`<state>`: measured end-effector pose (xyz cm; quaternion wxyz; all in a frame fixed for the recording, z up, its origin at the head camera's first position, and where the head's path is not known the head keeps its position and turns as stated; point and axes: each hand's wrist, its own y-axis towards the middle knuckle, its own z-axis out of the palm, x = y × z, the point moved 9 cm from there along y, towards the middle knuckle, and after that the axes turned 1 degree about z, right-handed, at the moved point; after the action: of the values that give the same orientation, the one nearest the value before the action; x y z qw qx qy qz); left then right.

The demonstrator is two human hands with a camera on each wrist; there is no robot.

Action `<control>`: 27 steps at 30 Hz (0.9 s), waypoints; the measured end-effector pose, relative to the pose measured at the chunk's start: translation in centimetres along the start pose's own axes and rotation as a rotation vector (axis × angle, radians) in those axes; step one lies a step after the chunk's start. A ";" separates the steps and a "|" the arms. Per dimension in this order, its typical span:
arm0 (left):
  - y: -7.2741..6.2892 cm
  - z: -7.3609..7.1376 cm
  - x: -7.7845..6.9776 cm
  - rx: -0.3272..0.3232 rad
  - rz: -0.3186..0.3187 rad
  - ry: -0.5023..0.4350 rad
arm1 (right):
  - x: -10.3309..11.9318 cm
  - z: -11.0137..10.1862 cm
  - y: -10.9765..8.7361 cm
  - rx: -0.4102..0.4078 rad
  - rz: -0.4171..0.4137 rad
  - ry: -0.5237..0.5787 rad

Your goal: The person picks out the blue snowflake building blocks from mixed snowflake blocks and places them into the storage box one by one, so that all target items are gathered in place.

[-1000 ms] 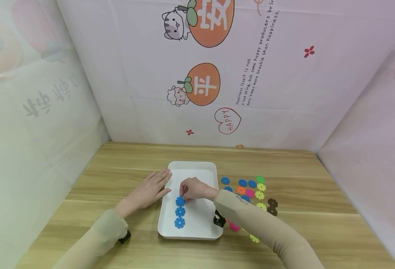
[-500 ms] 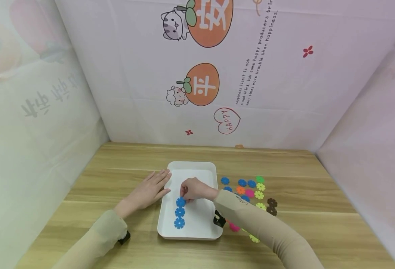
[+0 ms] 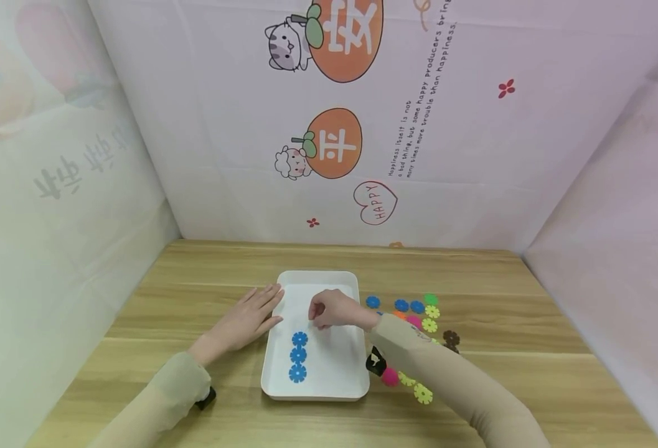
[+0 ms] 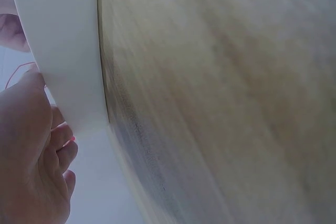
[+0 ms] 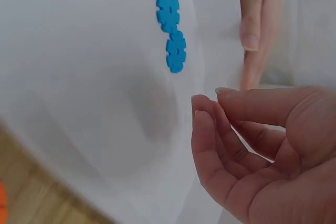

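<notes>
Three blue snowflake-shaped plastic discs point(image 3: 298, 355) lie in a column on the left half of the white tray point(image 3: 340, 373). They touch edge to edge in the right wrist view. My left hand point(image 3: 250, 316) lies flat with straight fingers over the tray's left rim. Above the tray floor, just to the upper right of the top disc, hovers my right hand point(image 3: 337, 310). Its loosely bent fingers point(image 5: 207, 153) and thumb hold nothing in the right wrist view. In the left wrist view, the left hand point(image 4: 31, 156) is beside the tray wall point(image 4: 63, 35).
Loose snowflake discs in several colours lie on the wooden table point(image 3: 508, 373) right of the tray, among them blue point(image 3: 373, 302), green point(image 3: 431, 300), yellow point(image 3: 423, 393), pink point(image 3: 390, 376) and dark brown point(image 3: 451, 338). The right forearm hides some. White printed sheets point(image 3: 239, 155) surround the table.
My right hand has let go of the top blue disc and moved up and right, away from it. The blue column stays in the tray. The left hand has kept its place.
</notes>
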<state>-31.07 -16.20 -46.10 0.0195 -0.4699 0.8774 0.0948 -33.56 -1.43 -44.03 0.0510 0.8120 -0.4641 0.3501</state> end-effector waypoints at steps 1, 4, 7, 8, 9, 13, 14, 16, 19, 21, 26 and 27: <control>0.0 0.0 0.0 -0.004 0.000 -0.001 | -0.1 -0.3 -0.2 -0.004 -0.006 0.011; -0.1 -0.1 0.0 -0.010 -0.001 -0.005 | -0.8 -1.4 -1.1 -0.021 -0.006 0.028; -0.2 -0.3 -0.1 -0.020 0.007 -0.001 | -1.8 -2.4 -2.1 -0.030 0.011 0.048; -0.2 -0.3 -0.1 -0.021 0.010 -0.001 | -2.2 -2.7 -2.5 -0.033 0.023 0.059; -0.2 -0.2 -0.1 -0.021 0.012 0.001 | -2.6 -3.0 -3.0 -0.035 0.034 0.074; -0.2 -0.1 -0.1 -0.017 0.012 -0.001 | -4.0 -4.4 -4.8 -0.049 0.026 0.123; -0.2 -0.1 -0.1 -0.014 0.010 -0.001 | -4.4 -4.7 -5.3 -0.056 0.023 0.130; -0.2 -0.1 -0.1 -0.013 0.008 -0.008 | -5.4 -5.4 -6.3 -0.083 0.011 0.114; -0.1 -0.2 -0.2 -0.014 0.008 -0.017 | -6.8 -6.1 -7.6 -0.122 0.005 0.082; -0.1 -0.2 -0.2 -0.013 0.008 -0.017 | -7.5 -6.5 -8.4 -0.140 -0.011 0.069; -0.1 -0.1 -0.3 -0.016 0.013 0.002 | -9.2 -6.1 -9.9 -0.138 -0.034 0.095; -0.1 -0.1 -0.3 -0.016 0.014 0.003 | -9.6 -5.9 -10.1 -0.132 -0.025 0.099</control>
<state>-30.84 -16.03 -45.94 0.0139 -0.4642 0.8798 0.1014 -31.77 13.56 -43.06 0.1317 0.7944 -0.4728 0.3578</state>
